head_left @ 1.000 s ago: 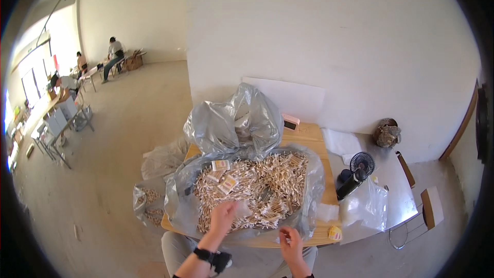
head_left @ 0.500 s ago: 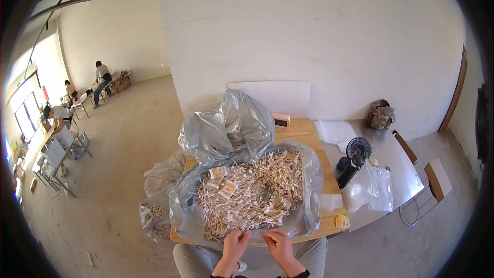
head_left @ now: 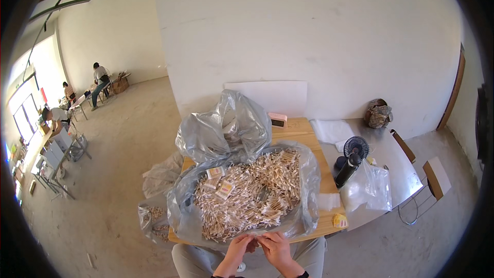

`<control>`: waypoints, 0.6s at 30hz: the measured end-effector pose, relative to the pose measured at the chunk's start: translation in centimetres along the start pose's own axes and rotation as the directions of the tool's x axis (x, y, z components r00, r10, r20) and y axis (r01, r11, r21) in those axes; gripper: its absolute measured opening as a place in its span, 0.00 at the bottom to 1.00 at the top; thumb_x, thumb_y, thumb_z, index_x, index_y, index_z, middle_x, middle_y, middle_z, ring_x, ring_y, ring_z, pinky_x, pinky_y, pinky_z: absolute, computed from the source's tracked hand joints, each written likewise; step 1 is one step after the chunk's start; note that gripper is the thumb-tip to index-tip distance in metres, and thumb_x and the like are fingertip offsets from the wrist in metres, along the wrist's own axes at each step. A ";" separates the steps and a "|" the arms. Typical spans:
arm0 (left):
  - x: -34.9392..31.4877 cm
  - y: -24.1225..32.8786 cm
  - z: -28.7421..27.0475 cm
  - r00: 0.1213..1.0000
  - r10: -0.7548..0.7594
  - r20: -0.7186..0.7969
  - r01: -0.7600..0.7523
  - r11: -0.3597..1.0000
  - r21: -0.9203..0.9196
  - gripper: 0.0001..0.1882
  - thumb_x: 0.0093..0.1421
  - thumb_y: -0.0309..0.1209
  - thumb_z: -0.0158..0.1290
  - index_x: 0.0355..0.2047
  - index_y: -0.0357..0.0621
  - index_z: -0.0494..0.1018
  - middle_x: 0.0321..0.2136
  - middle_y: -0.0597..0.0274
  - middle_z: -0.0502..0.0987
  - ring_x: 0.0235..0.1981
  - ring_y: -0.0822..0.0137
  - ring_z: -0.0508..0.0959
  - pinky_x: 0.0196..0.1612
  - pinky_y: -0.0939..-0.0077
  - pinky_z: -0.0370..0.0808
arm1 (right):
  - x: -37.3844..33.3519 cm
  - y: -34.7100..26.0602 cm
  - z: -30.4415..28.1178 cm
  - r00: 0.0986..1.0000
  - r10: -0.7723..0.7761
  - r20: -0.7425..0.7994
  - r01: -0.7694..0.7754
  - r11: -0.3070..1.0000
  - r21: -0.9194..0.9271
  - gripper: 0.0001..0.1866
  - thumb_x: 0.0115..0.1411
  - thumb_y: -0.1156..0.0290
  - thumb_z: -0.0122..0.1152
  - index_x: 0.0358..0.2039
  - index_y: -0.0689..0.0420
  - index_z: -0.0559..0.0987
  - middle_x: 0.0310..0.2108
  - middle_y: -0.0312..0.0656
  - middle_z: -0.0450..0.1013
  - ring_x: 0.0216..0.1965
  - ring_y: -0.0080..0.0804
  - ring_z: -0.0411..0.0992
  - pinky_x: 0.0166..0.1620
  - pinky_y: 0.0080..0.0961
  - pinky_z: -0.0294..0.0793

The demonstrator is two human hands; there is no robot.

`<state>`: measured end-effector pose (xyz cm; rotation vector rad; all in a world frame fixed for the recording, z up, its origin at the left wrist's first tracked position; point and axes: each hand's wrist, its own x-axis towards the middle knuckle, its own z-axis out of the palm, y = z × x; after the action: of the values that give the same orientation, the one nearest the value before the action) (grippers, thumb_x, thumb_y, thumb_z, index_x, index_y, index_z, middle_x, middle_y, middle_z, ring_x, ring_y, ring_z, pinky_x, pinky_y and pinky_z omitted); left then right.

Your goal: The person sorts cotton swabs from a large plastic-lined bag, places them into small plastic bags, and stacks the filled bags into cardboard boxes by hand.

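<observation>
At the front edge of the wooden table, my left hand and my right hand meet, fingertips pinched together. What they hold, if anything, is too small and too covered by the fingers to make out. Just beyond them, a heap of cotton swabs with wooden sticks lies in a spread grey plastic bag. On the heap's left part rest small yellow-and-white packets.
A bulging grey plastic bag stands behind the heap, beside a pink-framed device. On the metal table at right are a small fan, a dark bottle and clear bags. People work at tables far left.
My hands have come together from slightly apart, the right one moving left toward the left one. The whole view has shifted slightly.
</observation>
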<state>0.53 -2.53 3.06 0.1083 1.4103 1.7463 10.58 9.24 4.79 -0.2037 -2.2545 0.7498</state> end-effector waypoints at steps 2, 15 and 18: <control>0.0 -0.1 0.0 0.999 -0.046 -0.007 0.045 0.997 -0.061 0.11 0.62 0.32 0.47 0.30 0.37 0.74 0.22 0.62 0.76 0.22 0.74 0.73 0.27 0.81 0.69 | 0.0 0.0 -0.3 1.000 0.001 -0.004 -0.001 1.000 0.013 0.11 0.45 0.79 0.66 0.32 0.54 0.82 0.32 0.37 0.74 0.31 0.37 0.72 0.33 0.29 0.72; -0.1 -1.1 0.7 0.960 0.271 0.073 -0.273 0.839 0.471 0.08 0.56 0.30 0.54 0.31 0.37 0.76 0.22 0.63 0.76 0.23 0.76 0.72 0.26 0.80 0.68 | -0.4 0.2 -0.5 0.976 0.166 0.137 -0.195 0.952 0.237 0.14 0.48 0.83 0.59 0.37 0.60 0.78 0.29 0.47 0.73 0.29 0.45 0.73 0.32 0.33 0.72; -0.5 -0.3 1.1 0.936 0.328 0.126 -0.331 0.706 0.626 0.09 0.56 0.32 0.55 0.30 0.37 0.76 0.21 0.59 0.76 0.21 0.73 0.73 0.26 0.77 0.69 | -0.5 0.4 -0.6 0.964 0.213 0.161 -0.244 0.946 0.212 0.14 0.47 0.84 0.58 0.37 0.61 0.76 0.27 0.47 0.72 0.29 0.46 0.72 0.32 0.34 0.72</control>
<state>1.60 -2.06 3.45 0.7844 2.0340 1.4407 11.31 9.72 4.60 -0.3149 -2.2711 1.1733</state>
